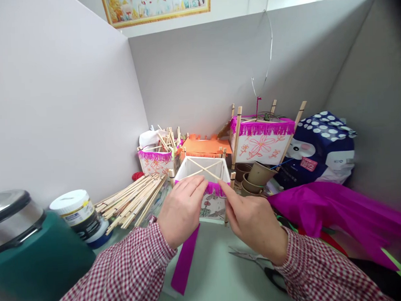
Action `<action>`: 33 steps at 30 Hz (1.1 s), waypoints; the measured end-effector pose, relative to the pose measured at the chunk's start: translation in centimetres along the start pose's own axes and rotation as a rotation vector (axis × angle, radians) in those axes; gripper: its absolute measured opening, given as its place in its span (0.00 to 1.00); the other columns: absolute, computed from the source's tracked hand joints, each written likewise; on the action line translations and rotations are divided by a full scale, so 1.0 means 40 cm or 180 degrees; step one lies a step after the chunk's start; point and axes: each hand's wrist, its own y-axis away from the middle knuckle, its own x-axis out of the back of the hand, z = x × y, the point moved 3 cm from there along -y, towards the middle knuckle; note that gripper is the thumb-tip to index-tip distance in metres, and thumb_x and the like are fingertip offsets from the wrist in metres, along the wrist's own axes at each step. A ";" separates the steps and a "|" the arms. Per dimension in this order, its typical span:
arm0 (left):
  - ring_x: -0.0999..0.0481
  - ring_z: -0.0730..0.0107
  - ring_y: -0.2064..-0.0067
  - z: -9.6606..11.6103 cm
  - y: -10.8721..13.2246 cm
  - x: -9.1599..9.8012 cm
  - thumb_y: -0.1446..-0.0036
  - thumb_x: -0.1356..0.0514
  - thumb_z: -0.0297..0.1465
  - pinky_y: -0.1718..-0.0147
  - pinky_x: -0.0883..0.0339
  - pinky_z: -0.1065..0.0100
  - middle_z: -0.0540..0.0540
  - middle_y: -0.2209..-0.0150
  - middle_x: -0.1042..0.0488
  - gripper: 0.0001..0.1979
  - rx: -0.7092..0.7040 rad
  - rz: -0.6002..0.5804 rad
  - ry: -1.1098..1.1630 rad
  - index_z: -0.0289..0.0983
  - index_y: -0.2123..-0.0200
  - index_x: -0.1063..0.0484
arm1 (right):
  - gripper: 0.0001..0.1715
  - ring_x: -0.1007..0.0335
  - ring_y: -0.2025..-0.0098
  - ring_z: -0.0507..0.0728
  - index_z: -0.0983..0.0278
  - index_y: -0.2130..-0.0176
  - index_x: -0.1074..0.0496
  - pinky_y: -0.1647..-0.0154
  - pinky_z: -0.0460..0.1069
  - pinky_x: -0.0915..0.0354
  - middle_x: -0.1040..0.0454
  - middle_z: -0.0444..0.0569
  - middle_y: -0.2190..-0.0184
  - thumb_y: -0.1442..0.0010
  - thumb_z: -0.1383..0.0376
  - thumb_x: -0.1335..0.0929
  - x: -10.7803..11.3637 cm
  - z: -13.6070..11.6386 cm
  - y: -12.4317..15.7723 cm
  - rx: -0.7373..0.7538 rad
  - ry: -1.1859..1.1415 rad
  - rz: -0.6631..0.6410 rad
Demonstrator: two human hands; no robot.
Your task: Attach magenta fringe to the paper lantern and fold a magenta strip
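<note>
In front of me stands a small white paper box lantern (214,207) with a wooden stick frame, crossed sticks in its open top and a drawing on its front. A purple fringed paper strip (216,189) runs along its front upper edge. My left hand (184,208) lies over the left part of that edge, fingers close together on the strip; its thumb is hidden. My right hand (253,219) has its index fingertip on the strip near the right corner, thumb below against the front, other fingers curled. A plain purple strip (186,263) lies below my left hand.
Scissors (257,260) lie beside my right wrist. Left are bundled sticks (136,199), a white-lidded jar (76,214) and a green container (36,257). Behind stand a larger fringed lantern (261,144) and a stick-filled one (156,163). Pots (260,174) and purple paper (330,207) are right.
</note>
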 end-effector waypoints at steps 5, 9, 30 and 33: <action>0.33 0.60 0.47 -0.001 -0.007 -0.004 0.44 0.49 0.21 0.48 0.37 0.52 0.39 0.51 0.30 0.17 -0.0099 -0.0176 0.0279 0.33 0.50 0.35 | 0.30 0.34 0.81 0.53 0.71 0.40 0.44 0.79 0.48 0.48 0.27 0.45 0.79 0.42 0.69 0.39 -0.011 -0.017 -0.006 -0.0068 0.0020 -0.0205; 0.32 0.62 0.50 -0.019 -0.007 0.016 0.43 0.50 0.21 0.51 0.35 0.54 0.40 0.53 0.29 0.16 0.0069 0.0166 0.0556 0.34 0.52 0.34 | 0.23 0.33 0.75 0.52 0.68 0.44 0.38 0.73 0.47 0.43 0.26 0.48 0.73 0.39 0.67 0.40 0.010 -0.012 -0.006 -0.0021 -0.0259 0.0335; 0.30 0.64 0.58 -0.047 0.007 -0.006 0.43 0.48 0.23 0.59 0.33 0.59 0.43 0.63 0.27 0.09 0.0079 0.0388 0.0019 0.34 0.63 0.29 | 0.13 0.39 0.72 0.50 0.64 0.56 0.27 0.72 0.47 0.47 0.29 0.46 0.73 0.40 0.69 0.36 -0.045 -0.021 -0.029 0.0132 -0.0059 0.1002; 0.30 0.62 0.57 -0.043 0.010 0.000 0.44 0.47 0.24 0.58 0.33 0.58 0.42 0.61 0.27 0.10 0.0055 0.0347 0.0033 0.35 0.60 0.29 | 0.13 0.38 0.72 0.50 0.65 0.55 0.27 0.72 0.47 0.46 0.29 0.46 0.73 0.40 0.67 0.36 -0.042 -0.020 -0.027 0.0140 -0.0113 0.0944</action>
